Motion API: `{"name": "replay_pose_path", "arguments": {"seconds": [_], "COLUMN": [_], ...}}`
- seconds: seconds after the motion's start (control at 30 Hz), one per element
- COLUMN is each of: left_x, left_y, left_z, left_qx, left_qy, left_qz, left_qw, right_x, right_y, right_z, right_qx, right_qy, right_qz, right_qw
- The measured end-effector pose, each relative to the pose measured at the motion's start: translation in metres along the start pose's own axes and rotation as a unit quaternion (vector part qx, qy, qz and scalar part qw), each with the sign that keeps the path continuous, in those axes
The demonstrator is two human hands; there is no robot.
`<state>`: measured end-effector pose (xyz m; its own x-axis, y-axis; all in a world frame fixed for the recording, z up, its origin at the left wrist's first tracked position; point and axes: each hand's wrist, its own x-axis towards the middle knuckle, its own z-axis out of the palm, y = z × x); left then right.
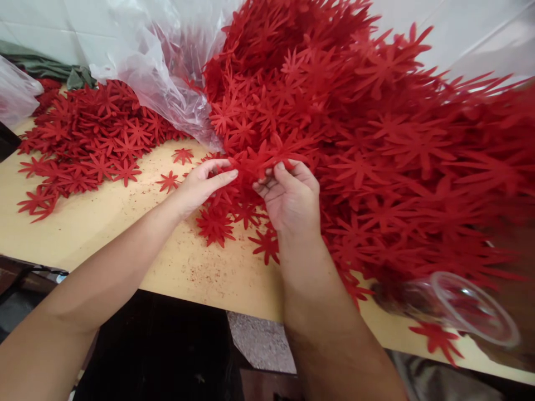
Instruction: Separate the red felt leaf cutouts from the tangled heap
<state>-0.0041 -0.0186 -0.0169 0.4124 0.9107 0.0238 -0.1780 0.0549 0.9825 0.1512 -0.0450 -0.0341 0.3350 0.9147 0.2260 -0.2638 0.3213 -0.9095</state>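
My left hand (211,179) is at the near edge of a big heap of red flower-shaped cutouts (359,128), thumb and fingers closed round the edge of a red cutout. Beside it on the right, palm turned up, my right hand (290,186) pinches a red cutout (267,159) between thumb and forefinger. Red pieces behind the fingers blend together, so the outline of what I hold is partly lost. Just below the hands, a few cutouts (215,224) lie on the pale tabletop (167,250).
A smaller pile of red cutouts (100,133) spreads at the left. Clear plastic bags (167,72) stand behind, near the white wall. A clear round tub (472,309) lies tipped at the right front edge. Red crumbs dot the table.
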Motion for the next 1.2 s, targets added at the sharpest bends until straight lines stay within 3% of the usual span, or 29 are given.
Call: {"name": "replay_pose_path", "arguments": {"seconds": [0.2, 0.37, 0.47, 0.57, 0.7, 0.77, 1.0, 1.2], "left_x": [0.0, 0.003, 0.006, 0.007, 0.007, 0.007, 0.006, 0.004], "left_y": [-0.001, 0.0, 0.001, 0.002, 0.0, -0.001, 0.001, 0.003], "left_z": [0.001, -0.003, -0.005, -0.006, -0.005, -0.005, -0.002, 0.004], "left_qx": [0.028, 0.081, 0.055, 0.018, -0.014, -0.027, -0.018, 0.077], "left_qy": [-0.01, 0.077, 0.119, 0.133, 0.107, 0.083, 0.056, 0.039], "left_qz": [-0.001, 0.005, 0.002, -0.002, -0.008, -0.009, -0.001, -0.003], "left_qw": [1.0, 0.994, 0.991, 0.991, 0.994, 0.996, 0.998, 0.996], "right_x": [-0.007, 0.0, 0.008, 0.009, -0.002, -0.009, -0.021, -0.024], "right_y": [-0.002, 0.0, 0.004, 0.009, 0.01, 0.009, 0.012, 0.014], "right_z": [0.009, -0.001, -0.014, -0.014, 0.002, 0.01, 0.022, 0.029], "right_qx": [0.013, 0.037, 0.014, -0.052, -0.165, -0.19, -0.21, -0.16], "right_qy": [-0.066, -0.005, 0.035, 0.036, 0.045, 0.036, -0.073, -0.085], "right_qz": [0.047, 0.016, -0.021, -0.06, -0.154, -0.165, -0.098, -0.069], "right_qw": [0.997, 0.999, 0.999, 0.996, 0.973, 0.967, 0.97, 0.981]}}
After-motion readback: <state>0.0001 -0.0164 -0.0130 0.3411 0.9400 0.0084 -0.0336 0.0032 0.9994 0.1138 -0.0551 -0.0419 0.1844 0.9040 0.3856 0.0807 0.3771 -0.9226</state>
